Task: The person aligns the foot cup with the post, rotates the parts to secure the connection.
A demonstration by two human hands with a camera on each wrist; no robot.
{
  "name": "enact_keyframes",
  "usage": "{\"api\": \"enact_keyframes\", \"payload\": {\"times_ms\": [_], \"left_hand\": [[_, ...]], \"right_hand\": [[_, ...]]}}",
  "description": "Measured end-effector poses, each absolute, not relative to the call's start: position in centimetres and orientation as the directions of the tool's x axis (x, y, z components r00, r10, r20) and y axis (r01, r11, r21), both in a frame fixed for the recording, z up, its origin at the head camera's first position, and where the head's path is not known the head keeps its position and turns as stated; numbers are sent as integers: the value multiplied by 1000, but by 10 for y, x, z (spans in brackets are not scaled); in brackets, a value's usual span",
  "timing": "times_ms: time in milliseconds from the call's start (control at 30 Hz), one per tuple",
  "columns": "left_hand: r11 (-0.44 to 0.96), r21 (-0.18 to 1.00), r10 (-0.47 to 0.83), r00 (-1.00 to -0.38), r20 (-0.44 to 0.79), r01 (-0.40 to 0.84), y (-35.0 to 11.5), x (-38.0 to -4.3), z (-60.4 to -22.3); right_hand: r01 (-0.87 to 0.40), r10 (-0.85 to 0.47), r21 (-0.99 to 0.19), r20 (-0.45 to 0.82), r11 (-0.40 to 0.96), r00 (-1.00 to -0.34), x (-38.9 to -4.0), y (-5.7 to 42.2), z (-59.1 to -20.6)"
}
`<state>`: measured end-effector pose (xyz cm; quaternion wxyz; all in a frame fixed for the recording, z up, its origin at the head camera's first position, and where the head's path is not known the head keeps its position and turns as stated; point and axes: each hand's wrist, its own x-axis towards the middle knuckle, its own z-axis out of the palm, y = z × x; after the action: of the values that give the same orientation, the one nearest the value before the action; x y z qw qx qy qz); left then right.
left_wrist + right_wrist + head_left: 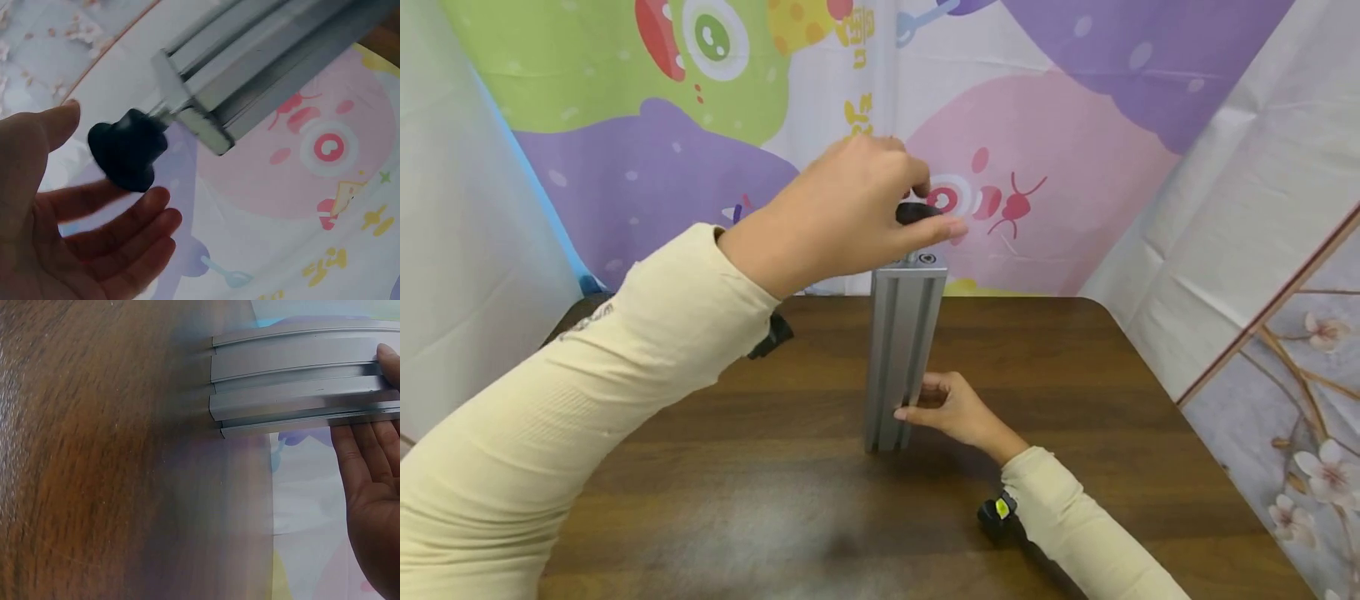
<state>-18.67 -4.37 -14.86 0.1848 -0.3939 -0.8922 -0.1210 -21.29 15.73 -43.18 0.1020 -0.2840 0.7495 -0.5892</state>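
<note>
A grey aluminium profile [898,358] with lengthwise grooves stands upright on the wooden table. From its top end a threaded metal stem [161,112] sticks out, carrying a flared black levelling foot [129,150]. My left hand [857,204] is around this foot; in the left wrist view the thumb stands apart from it and the index fingertip is hidden behind it. The other fingers are loosely bent, clear of the foot. Lower down, my right hand [955,412] grips the profile from the right, thumb [389,362] on one face and fingers [365,450] at the other side.
The brown wooden table [737,475] has rounded far corners. Behind it hangs a cartoon-print cloth [700,192], with a white curtain [1217,200] and a flower-print panel [1300,400] on the right. Black wrist cameras [997,515] sit at both sleeves.
</note>
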Motion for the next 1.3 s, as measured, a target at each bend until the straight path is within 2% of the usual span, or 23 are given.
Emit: {"api": "enact_keyframes", "payload": {"times_ms": [100,167,300,433,600,800,900,1067,1167,1300], "left_hand": [[700,30,621,-630,466,713,-41,-185,-152],[701,45,622,-640,451,712,-40,-184,-152],[651,140,686,-658,310,746,-44,-185,-142],[610,201,754,-639,152,767,-50,-185,-129],[588,205,777,-617,127,782,-53,-187,-126],[570,208,773,-604,194,795,-52,-188,-132],[581,172,733,-604,313,795,-49,-188,-140],[654,41,639,-581,504,755,-45,-187,-152],[689,2,611,-584,535,724,-43,-187,-156],[714,15,594,-616,517,700,-43,-186,-157]], "right_hand": [[-311,-551,-940,186,142,-813,-213,157,-432],[-316,-552,-939,192,138,-811,-213,157,-432],[-316,-549,-940,197,131,-813,-213,157,-432],[-308,-545,-943,192,128,-816,-213,157,-432],[-317,-548,-940,202,123,-812,-212,157,-433],[-317,-545,-937,191,147,-816,-212,156,-432],[-322,-543,-932,187,164,-819,-213,157,-432],[-331,-546,-930,196,159,-814,-214,157,-432],[-332,-549,-930,198,155,-812,-214,157,-433],[-340,-546,-927,203,160,-813,-214,157,-433]]}}
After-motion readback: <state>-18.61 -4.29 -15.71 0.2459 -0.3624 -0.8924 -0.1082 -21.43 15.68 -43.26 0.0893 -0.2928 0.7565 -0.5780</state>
